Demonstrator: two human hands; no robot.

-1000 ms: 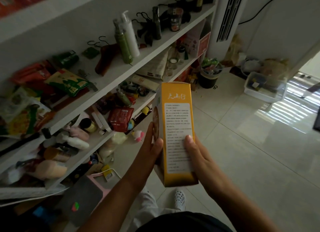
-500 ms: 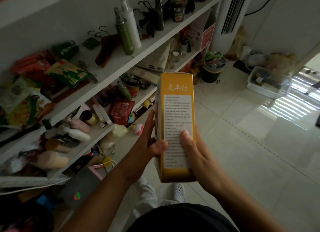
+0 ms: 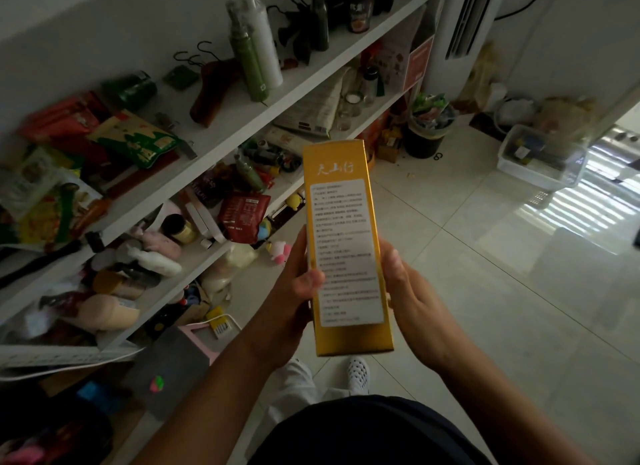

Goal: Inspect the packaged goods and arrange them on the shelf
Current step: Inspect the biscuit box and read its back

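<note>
- A tall golden-yellow cardboard box point(image 3: 346, 249) is in the centre of the frame, held in the air above the pale tiled floor point(image 3: 485, 256).
- Its long axis runs almost straight up and down in the picture. The top end, with white characters, points to the upper centre and leans a little to the left; the bottom end is toward the lower centre.
- The wide face with the white printed label is turned to the camera.
- The left hand point(image 3: 298, 291) grasps the box at its left edge. The thumb lies on the front, touching the lower left part of the label, and the fingers go behind.
- The right hand point(image 3: 412, 301) grasps the right edge, with the thumb along the side and the fingers hidden behind the box.
- The white shelf unit point(image 3: 242, 118) fills the left of the frame, and the box does not touch it.
- On its upper board a green spray bottle point(image 3: 247, 59) stands just beside a white pump bottle point(image 3: 263, 45).
- A dark red pouch point(image 3: 242, 215) lies on a lower board.
</note>
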